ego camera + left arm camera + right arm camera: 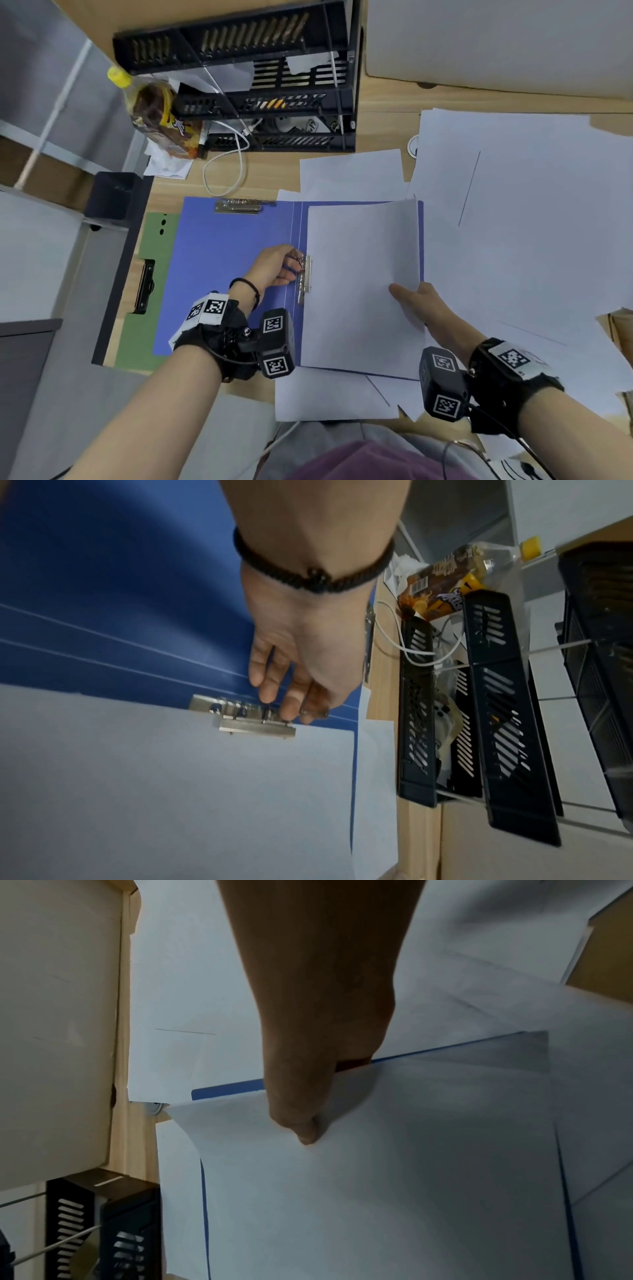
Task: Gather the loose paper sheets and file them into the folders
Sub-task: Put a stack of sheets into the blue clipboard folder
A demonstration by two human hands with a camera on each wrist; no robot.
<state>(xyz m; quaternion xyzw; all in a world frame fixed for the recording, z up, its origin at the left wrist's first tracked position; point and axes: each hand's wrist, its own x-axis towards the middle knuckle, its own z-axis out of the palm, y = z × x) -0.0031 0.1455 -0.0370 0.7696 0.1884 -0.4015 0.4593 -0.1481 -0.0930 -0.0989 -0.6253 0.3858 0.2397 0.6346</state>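
Note:
An open blue folder (226, 274) lies flat on the desk, and a stack of white sheets (359, 281) lies on its right half. My left hand (277, 265) pinches the lever of the metal spring clip (306, 279) at the spine, fingers curled on it (291, 696). The clip (253, 721) sits over the sheets' left edge. My right hand (411, 301) pinches the right edge of the stack, thumb on top (304, 1129), fingers hidden beneath. The stack (394, 1191) curls up at its far right corner. A green folder (140, 308) lies partly under the blue one.
Several loose white sheets (534, 222) cover the desk on the right and behind the folder. A black tiered file tray (267, 92) stands at the back, with a snack bag (161, 116) and a white cable (226, 171) beside it. The desk edge (116, 274) runs along the left.

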